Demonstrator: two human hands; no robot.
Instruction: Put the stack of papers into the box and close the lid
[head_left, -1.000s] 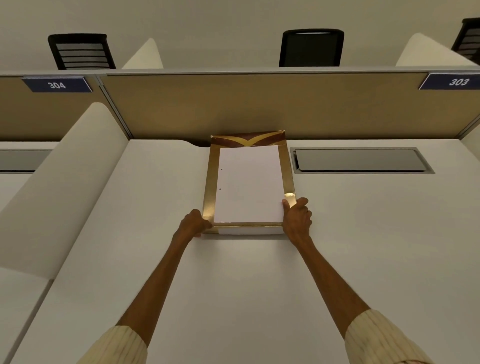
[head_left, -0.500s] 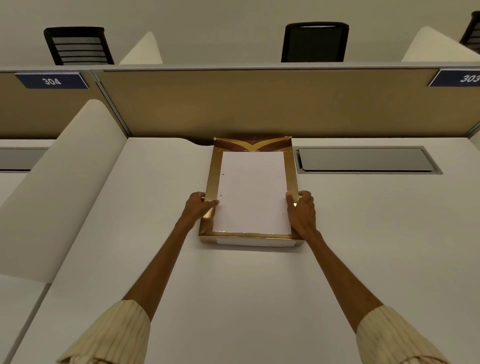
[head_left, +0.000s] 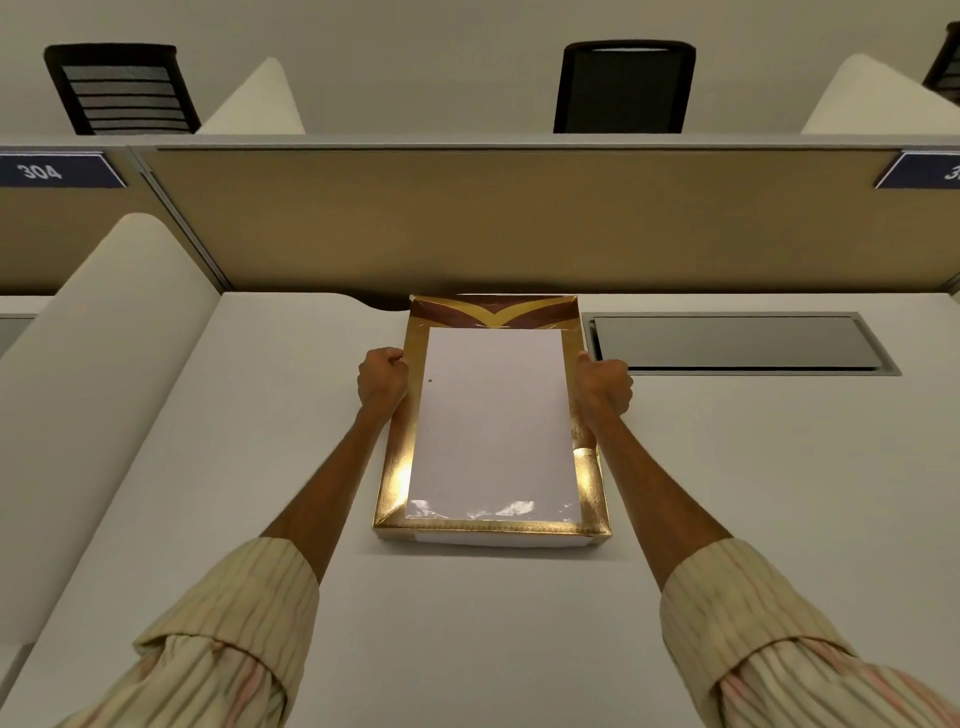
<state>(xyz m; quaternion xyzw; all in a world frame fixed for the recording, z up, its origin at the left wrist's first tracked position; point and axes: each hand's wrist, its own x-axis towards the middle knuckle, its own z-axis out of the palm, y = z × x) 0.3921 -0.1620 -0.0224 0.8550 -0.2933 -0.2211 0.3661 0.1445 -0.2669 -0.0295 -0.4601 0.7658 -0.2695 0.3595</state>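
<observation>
Both hands are now placed further up the box (head_left: 491, 530) than a second ago: from the near corners at 6 o'clock they have been slid along the side rims toward 12 o'clock. The left hand (head_left: 382, 379) is curled into a closed grip on the left gold rim; the right hand (head_left: 602, 387) is closed likewise on the right rim, thumb up. What the fingertips pinch underneath cannot be told.

The stack of papers (head_left: 493, 421) is seen lying flat inside the box, framed by gold walls on all sides, top sheet white with small holes near the left edge. So the first half of the task is judged done; only the lid is left. The brown-and-gold flap (head_left: 493, 312) at 12 o'clock is taken to be the lid, still standing open against the divider panel (head_left: 519, 223). The hands are judged to be heading for it.

The box is set on the white desk (head_left: 493, 649), far end near the panel. At 3 o'clock of the box, just beside the right hand, a grey cable hatch (head_left: 737, 343) is sunk into the desk. A curved white side screen (head_left: 104, 389) is at 9 o'clock, well apart. Two black chairs (head_left: 623, 88) are visible beyond the panel. Nothing lies across the lid's path; the tight gap to the panel may hamper the grab.
</observation>
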